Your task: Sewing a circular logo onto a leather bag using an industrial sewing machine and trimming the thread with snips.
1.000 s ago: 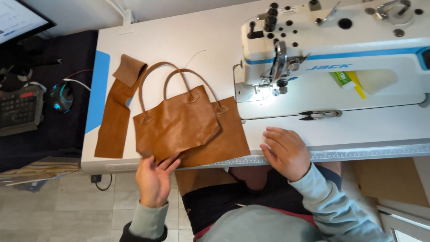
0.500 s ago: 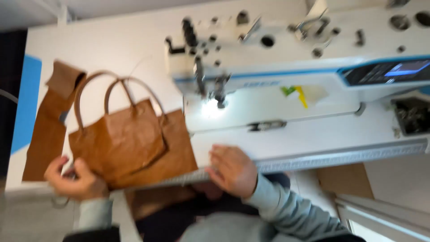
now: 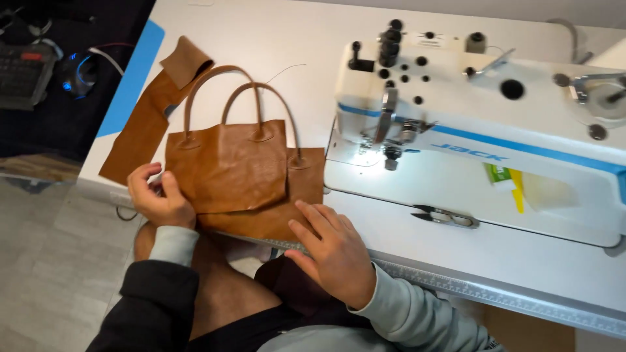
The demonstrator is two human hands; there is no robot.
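2 hands [image 3: 248,228] press on the brown leather bag [image 3: 228,163].

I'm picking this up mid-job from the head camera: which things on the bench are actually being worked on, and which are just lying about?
In hand:
- brown leather bag panels with handles
- left hand, gripping the panels' left edge
- right hand, fingers resting on the lower panel

Lying about:
- leather strip, left of the panels
- thread snips on the sewing machine bed
- white table
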